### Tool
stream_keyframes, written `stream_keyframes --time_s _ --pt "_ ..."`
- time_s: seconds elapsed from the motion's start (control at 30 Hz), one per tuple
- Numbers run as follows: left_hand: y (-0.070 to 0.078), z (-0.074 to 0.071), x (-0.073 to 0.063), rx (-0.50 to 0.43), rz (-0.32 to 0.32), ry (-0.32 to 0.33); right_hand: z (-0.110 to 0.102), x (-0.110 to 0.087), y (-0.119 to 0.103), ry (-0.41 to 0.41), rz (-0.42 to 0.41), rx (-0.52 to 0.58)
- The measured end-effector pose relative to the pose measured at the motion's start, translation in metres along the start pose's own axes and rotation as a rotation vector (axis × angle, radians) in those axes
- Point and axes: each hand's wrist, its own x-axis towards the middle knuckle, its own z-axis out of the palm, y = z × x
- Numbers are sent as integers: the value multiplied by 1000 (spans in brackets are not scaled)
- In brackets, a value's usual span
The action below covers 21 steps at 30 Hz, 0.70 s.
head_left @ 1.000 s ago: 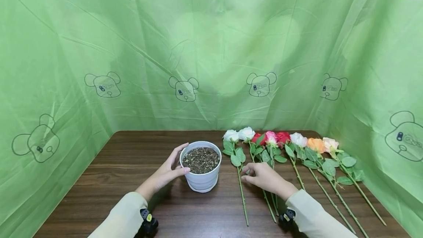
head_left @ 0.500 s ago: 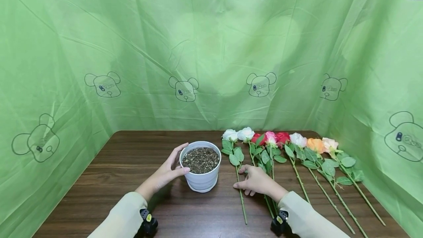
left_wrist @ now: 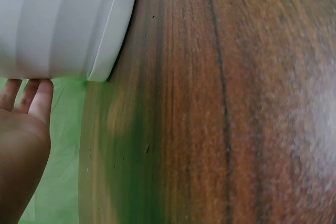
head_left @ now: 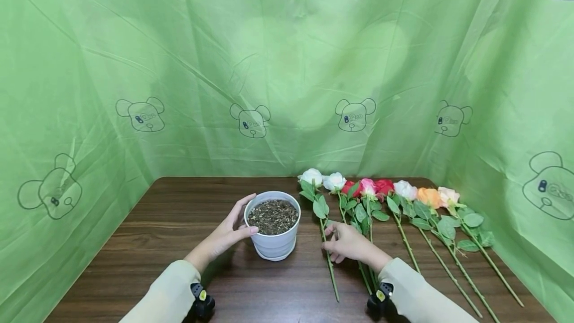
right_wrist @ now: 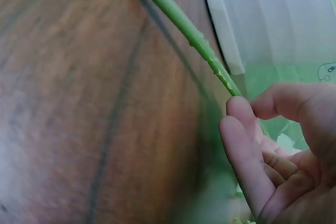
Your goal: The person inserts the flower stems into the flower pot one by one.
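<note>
In the head view my left hand (head_left: pixel 226 231) rests against the left side of a white flower pot (head_left: pixel 274 247) full of dark soil (head_left: pixel 272 217). Its thumb lies at the front rim, with straight fingers along the far side; in the left wrist view those fingertips (left_wrist: pixel 41 95) touch the pot wall. My right hand (head_left: pixel 350 244) pinches the green stem of a white rose (head_left: pixel 311 177), the leftmost flower. Close up in the right wrist view, thumb and fingertips meet on the thorny stem (right_wrist: pixel 197 40), which casts a separate shadow on the wood.
Right of the held rose lie several more roses: another white rose (head_left: pixel 334 182), red ones (head_left: pixel 384 186), an orange rose (head_left: pixel 429 197) and a pale peach rose (head_left: pixel 448 196). They lie on a dark wooden table (head_left: pixel 179 213). A green curtain (head_left: pixel 287 74) encloses it behind and at both sides.
My right hand has moved left onto the leftmost white rose's stem and now pinches it; the bloom has risen slightly and shifted left. The left hand and pot stay put.
</note>
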Motion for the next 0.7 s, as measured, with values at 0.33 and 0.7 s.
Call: stream_keyframes --time_s 0.33,0.7 --pt "-2 -1 0 12 -12 5 -16 2 -18 25 -108 -52" --pt "-1 -1 0 20 -18 5 -33 4 -58 146 -223 -41"
